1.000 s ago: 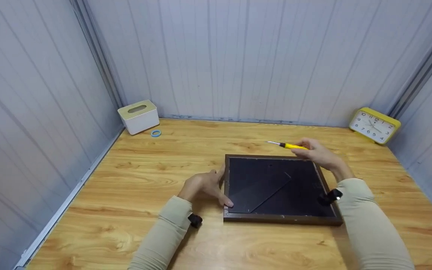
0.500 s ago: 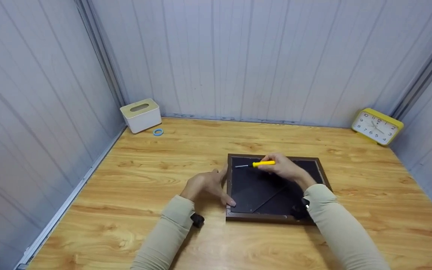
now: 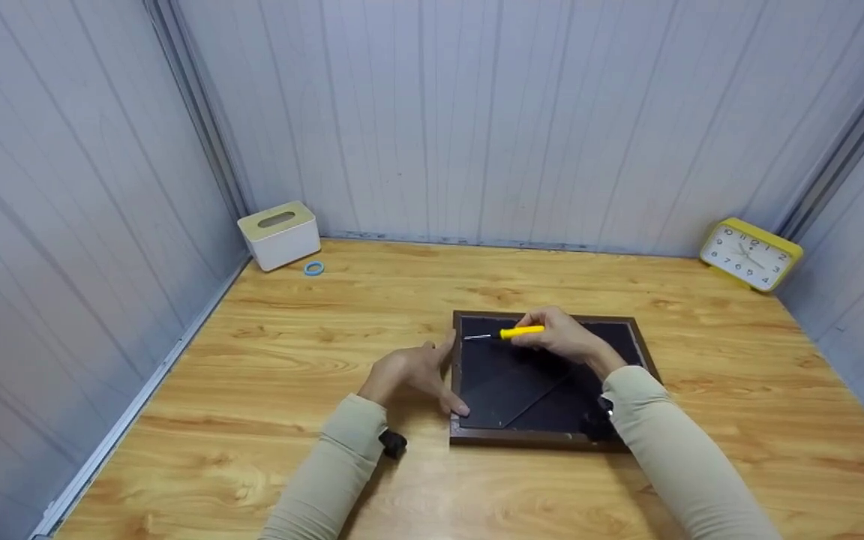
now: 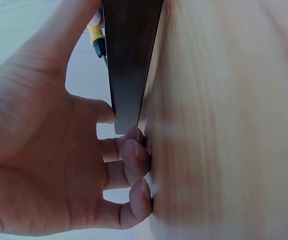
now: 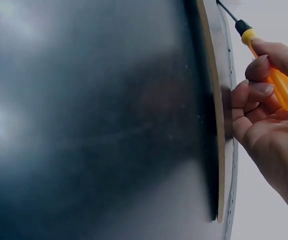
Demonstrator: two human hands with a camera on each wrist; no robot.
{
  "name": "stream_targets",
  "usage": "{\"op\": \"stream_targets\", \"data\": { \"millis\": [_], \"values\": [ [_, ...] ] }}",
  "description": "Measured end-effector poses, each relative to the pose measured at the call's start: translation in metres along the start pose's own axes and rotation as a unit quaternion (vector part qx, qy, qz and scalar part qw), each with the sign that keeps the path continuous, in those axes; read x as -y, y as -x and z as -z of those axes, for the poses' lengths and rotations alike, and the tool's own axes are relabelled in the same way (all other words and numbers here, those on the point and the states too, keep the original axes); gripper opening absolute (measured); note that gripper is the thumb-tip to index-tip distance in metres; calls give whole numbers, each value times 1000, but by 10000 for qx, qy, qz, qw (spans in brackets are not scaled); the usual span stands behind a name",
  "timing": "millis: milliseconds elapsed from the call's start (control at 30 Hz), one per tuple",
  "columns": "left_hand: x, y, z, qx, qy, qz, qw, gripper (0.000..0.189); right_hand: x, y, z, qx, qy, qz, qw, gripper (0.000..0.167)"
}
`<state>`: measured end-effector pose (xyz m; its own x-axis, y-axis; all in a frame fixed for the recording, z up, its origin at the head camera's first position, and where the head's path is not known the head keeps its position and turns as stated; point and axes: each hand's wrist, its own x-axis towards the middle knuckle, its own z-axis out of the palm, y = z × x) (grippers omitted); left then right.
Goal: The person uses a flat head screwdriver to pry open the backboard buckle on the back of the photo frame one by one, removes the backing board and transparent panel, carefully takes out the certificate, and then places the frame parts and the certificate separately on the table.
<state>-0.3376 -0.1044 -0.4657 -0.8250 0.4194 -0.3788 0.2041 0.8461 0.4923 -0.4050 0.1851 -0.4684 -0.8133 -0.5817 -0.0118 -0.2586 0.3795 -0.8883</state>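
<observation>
A brown picture frame [image 3: 544, 438] lies back side up on the wooden table, showing its black backing board [image 3: 496, 382] with a diagonal flap line. Along its left edge, my left hand [image 3: 413, 371] holds it: the thumb rests on the near-left corner, and in the left wrist view curled fingers [image 4: 136, 160] sit against the side and the tabletop. My right hand [image 3: 563, 337], above the board, pinches a yellow-handled screwdriver [image 3: 522, 331]. Its metal shaft points left, with the tip at the frame's left inner edge; whether it touches there, I cannot tell.
At the back left stands a white tissue box [image 3: 282, 244] with a light wooden lid, a blue ring [image 3: 313, 268] beside it. A yellow clock [image 3: 751, 255] leans at the back right. Pale panel walls [image 3: 432, 127] enclose the table on three sides.
My right hand has carried the screwdriver leftward from the frame's far right side to its left inner edge, dipping slightly in the last half second. The left hand stays put.
</observation>
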Motion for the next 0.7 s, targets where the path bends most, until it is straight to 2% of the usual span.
{"op": "stream_targets", "data": {
  "millis": [300, 400, 533, 700],
  "values": [
    [-4, 0, -2, -6, 29, 71, 10000, 146, -2, 3, 2, 18, 94, -104, 9999, 19],
    [-6, 0, -2, -152, -132, 135, 9997, 148, 0, 3, 3, 0, 117, -130, 9998, 19],
    [-7, 0, 0, -373, -504, -90, 9980, 147, 1, 1, 2, -71, 200, -183, 9996, 21],
    [-4, 0, 0, -367, -309, -123, 9988, 147, -1, -3, 0, -109, 364, -170, 9991, 23]
  ]
}}
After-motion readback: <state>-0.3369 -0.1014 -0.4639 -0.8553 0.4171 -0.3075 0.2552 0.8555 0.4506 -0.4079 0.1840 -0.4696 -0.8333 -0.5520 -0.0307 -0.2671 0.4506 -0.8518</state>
